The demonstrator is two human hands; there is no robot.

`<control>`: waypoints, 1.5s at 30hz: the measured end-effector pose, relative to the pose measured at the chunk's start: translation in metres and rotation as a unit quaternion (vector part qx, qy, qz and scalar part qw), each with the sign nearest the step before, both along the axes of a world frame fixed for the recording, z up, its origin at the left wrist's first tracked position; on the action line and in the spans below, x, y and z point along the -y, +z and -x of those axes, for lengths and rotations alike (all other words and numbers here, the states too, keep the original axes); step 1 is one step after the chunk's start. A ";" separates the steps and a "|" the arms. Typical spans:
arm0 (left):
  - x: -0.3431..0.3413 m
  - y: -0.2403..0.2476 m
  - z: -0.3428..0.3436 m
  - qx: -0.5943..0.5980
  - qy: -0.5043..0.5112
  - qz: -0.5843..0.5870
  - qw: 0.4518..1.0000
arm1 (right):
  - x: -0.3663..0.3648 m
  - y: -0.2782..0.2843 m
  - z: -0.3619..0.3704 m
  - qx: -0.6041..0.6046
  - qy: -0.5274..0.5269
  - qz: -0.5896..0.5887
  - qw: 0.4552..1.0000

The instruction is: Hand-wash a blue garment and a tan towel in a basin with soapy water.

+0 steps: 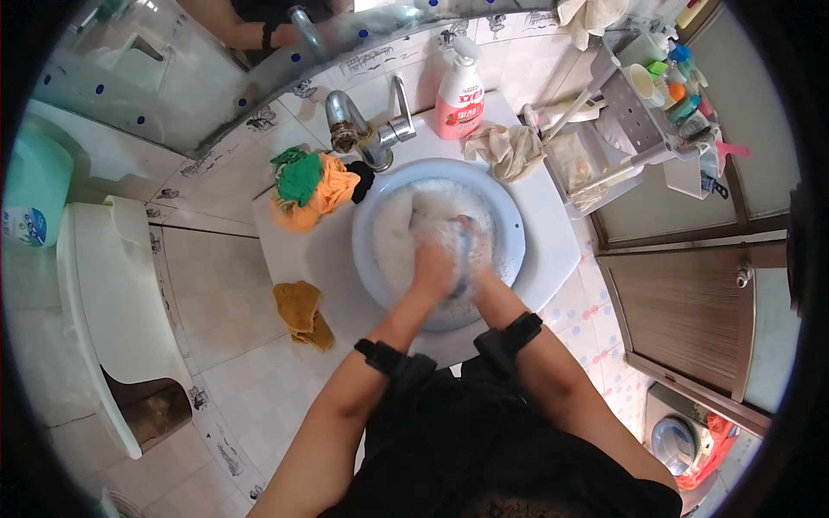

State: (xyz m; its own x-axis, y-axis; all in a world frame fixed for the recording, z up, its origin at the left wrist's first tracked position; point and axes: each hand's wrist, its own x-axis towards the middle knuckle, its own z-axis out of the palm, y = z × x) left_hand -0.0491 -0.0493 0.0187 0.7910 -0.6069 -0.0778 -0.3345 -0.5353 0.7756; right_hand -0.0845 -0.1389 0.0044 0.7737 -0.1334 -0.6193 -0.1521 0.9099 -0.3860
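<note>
A light blue basin full of white suds sits in the white washbasin. My left hand and my right hand are close together in the foam near its middle. Both look closed around something wet and bluish, but motion blur and suds hide what it is. Left of the tap lies a heap of small garments: a green cloth, an orange cloth and a black cloth. Beige cloths are bunched on the right rear rim.
A white and pink pump bottle stands behind the basin. A brown cloth hangs over the left edge. To the right is a white rack with bottles and brushes; at left, a white cabinet and a green jug.
</note>
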 end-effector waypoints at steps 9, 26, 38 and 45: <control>-0.036 -0.020 -0.042 0.170 0.025 -0.077 0.982 | 0.019 -0.005 0.014 -0.042 0.057 0.154 0.986; 0.003 0.041 0.021 0.190 -0.120 0.088 0.970 | 0.040 -0.014 -0.008 0.122 0.079 -0.211 0.967; 0.003 0.027 0.010 -0.031 0.031 0.021 0.999 | 0.007 -0.016 0.008 -0.040 0.002 0.014 0.999; -0.028 -0.012 -0.047 0.040 0.103 -0.124 0.986 | 0.020 0.003 0.014 -0.050 0.095 0.162 0.981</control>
State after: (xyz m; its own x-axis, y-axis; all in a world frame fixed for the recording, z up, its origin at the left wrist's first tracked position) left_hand -0.0022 -0.0211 0.0072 0.9052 -0.4030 -0.1352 -0.2540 -0.7678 0.5881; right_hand -0.0988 -0.1587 0.0075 0.7415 -0.1949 -0.6421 -0.3584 0.6940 -0.6245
